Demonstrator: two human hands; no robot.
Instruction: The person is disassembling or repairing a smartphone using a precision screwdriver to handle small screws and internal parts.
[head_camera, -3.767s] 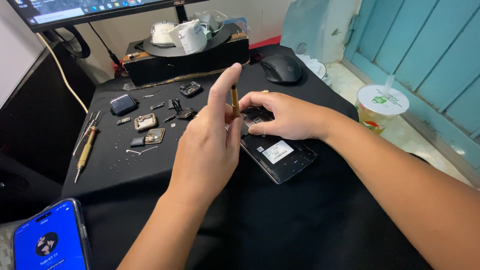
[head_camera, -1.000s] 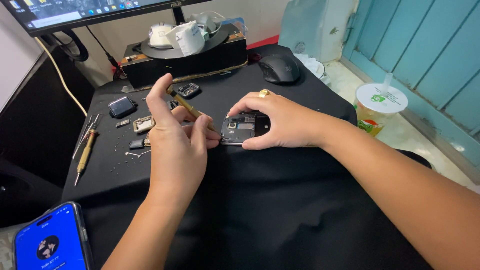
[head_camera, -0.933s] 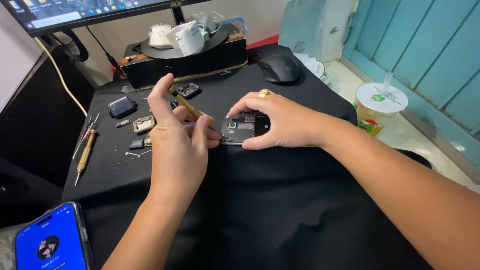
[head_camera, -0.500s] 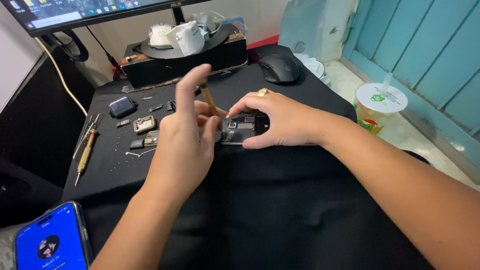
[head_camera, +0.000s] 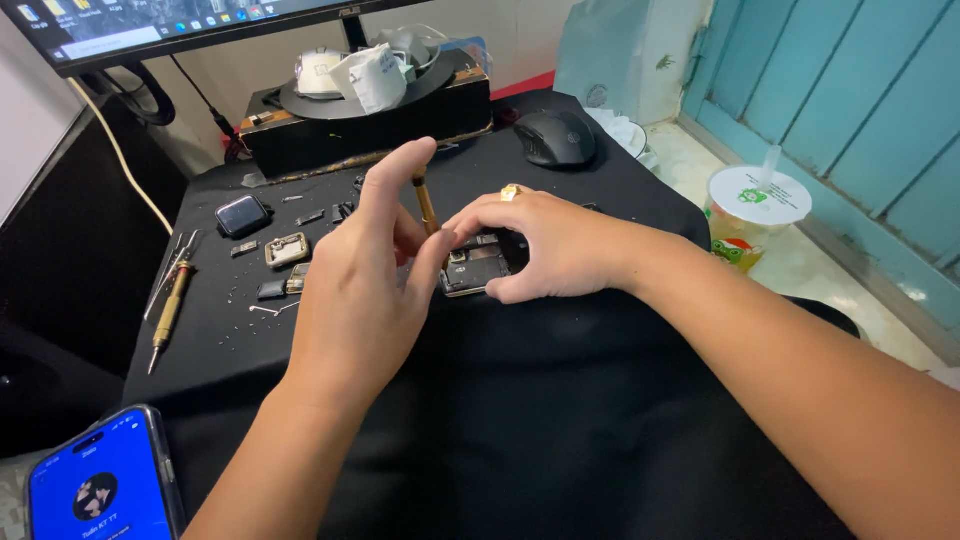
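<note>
Worked at a table (head_camera: 560, 420) draped in black cloth. Left hand (head_camera: 365, 290) held a small brass-coloured screwdriver (head_camera: 426, 203) nearly upright, shaft pinched between thumb and middle fingers, index finger raised and laid on its top end. Tip hidden behind the thumb, right at the left edge of the opened phone (head_camera: 478, 268). Right hand (head_camera: 545, 245) curled over that phone from the right, fingertips and thumb gripping its edges, gold ring (head_camera: 512, 190) on one finger. Phone lay flat near the middle of the table, back cover off, dark board and metal parts showing, mostly covered by the right hand.

Scattered to the left: a small dark square part (head_camera: 243, 215), a metal-framed part (head_camera: 287, 250), tiny screws and bits, and a second brass screwdriver (head_camera: 170, 310) lying beside thin tweezers. Far side: a black box (head_camera: 370, 125) bearing a dark round tray with white items, a black computer mouse (head_camera: 556, 137) to its right, a monitor's lower edge (head_camera: 150, 25) above. Near left corner: a phone with a lit blue screen (head_camera: 100, 485). Right of the table, on the floor: a lidded cup with a straw (head_camera: 755, 205).
</note>
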